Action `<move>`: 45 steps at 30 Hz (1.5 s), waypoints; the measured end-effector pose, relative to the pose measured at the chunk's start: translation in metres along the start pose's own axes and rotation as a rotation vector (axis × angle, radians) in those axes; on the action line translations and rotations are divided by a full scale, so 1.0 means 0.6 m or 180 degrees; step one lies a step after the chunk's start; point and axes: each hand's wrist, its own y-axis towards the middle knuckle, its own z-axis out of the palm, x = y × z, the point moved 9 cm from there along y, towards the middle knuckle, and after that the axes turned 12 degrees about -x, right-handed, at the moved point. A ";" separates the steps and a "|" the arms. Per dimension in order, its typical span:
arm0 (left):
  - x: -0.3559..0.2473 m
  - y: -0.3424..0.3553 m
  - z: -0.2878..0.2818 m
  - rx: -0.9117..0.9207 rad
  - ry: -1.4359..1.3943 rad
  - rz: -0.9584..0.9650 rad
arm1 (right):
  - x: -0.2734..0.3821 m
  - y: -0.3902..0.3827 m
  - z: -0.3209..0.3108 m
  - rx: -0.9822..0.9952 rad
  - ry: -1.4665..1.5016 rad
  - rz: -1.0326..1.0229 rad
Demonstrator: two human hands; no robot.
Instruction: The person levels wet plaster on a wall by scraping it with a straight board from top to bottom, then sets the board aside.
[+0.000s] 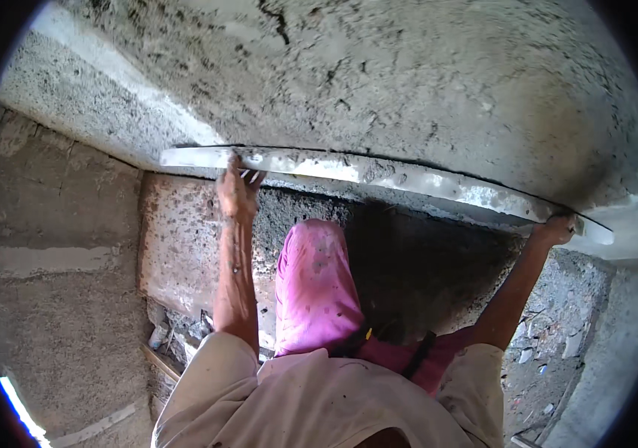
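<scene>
- A long, pale, metal-looking bar [409,178], smeared grey, lies along a pitted, cracked wall [409,82], its long axis running from 10 o'clock to 3.
- At 10, the left hand [238,196] pinches the bar's lower edge, some fingers parted; at 3, the right hand [556,230] curls closed fingers around it, close to the end.
- Neither hand is nearer: both touch the bar, which stretches between them.
- Mid-frame, a stained pink trouser leg [317,291]; at 4, gritty, rubble-strewn ground [539,340].
</scene>
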 end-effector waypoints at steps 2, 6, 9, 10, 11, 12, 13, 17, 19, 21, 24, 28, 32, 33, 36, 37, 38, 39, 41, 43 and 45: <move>0.066 0.036 -0.036 -0.0006 -0.0072 -0.0193 | 0.001 -0.013 0.005 -0.0016 0.0078 0.0046; 0.091 -0.033 -0.084 -0.0486 -0.0274 -0.0243 | -0.012 -0.063 -0.004 -0.0007 0.0414 0.0190; 0.028 -0.003 -0.058 0.0169 0.0064 -0.0097 | -0.041 0.051 -0.022 0.0460 0.0121 -0.0534; 0.016 0.010 -0.031 0.0143 -0.0053 -0.0091 | -0.039 0.104 -0.026 0.0817 -0.0018 -0.1289; -0.012 0.012 -0.019 0.0152 -0.0104 -0.0004 | -0.058 0.065 -0.007 0.1029 -0.1291 -0.1854; -0.029 0.014 -0.008 0.0174 -0.0159 0.0069 | -0.071 0.026 0.004 0.1230 -0.2569 -0.2433; -0.031 0.031 -0.015 0.0142 -0.0023 0.0097 | -0.083 -0.012 0.017 0.1408 -0.3833 -0.3016; 0.081 0.101 -0.082 -0.0096 0.0370 -0.0296 | -0.123 -0.114 0.050 0.1651 -0.6844 -0.3677; 0.142 0.111 -0.106 -0.0392 0.0422 -0.0225 | -0.153 -0.110 0.039 0.0973 -0.7413 -0.2813; 0.140 0.104 -0.101 -0.0219 0.0436 -0.0112 | -0.184 -0.098 0.035 0.1388 -0.7350 -0.2785; 0.086 0.080 -0.058 0.0054 0.0346 -0.0212 | -0.151 -0.111 0.055 0.1378 -0.7252 -0.3243; -0.091 0.010 -0.016 0.0294 -0.0172 0.0283 | 0.024 -0.110 0.056 0.1261 -0.6699 -0.3482; -0.135 0.004 0.028 0.0405 -0.0287 0.0305 | 0.118 -0.130 0.107 0.1084 -0.4990 -0.3371; -0.129 0.006 0.024 0.0394 -0.0259 0.0281 | 0.121 -0.131 0.108 0.1067 -0.4905 -0.3369; -0.076 0.030 -0.004 0.0251 -0.0128 0.0051 | 0.078 -0.131 0.092 0.1117 -0.5813 -0.3212; -0.049 0.032 -0.017 0.0212 -0.0077 0.0025 | 0.057 -0.132 0.081 0.1147 -0.6156 -0.3142; -0.019 0.036 -0.026 0.0179 -0.0036 0.0002 | 0.038 -0.133 0.069 0.1146 -0.6470 -0.3067; 0.009 0.060 -0.059 -0.0206 0.0108 0.0041 | 0.010 -0.144 0.067 0.1208 -0.6711 -0.2977; 0.039 0.071 -0.070 -0.0467 0.0172 0.0101 | -0.045 -0.137 0.042 0.1227 -0.7216 -0.2708; 0.043 0.093 -0.094 -0.0287 0.0284 0.0095 | -0.091 -0.133 0.014 0.1394 -0.7479 -0.2453; 0.031 0.074 -0.064 -0.0097 0.0244 0.0096 | -0.073 -0.122 0.012 0.0928 -0.6759 -0.3127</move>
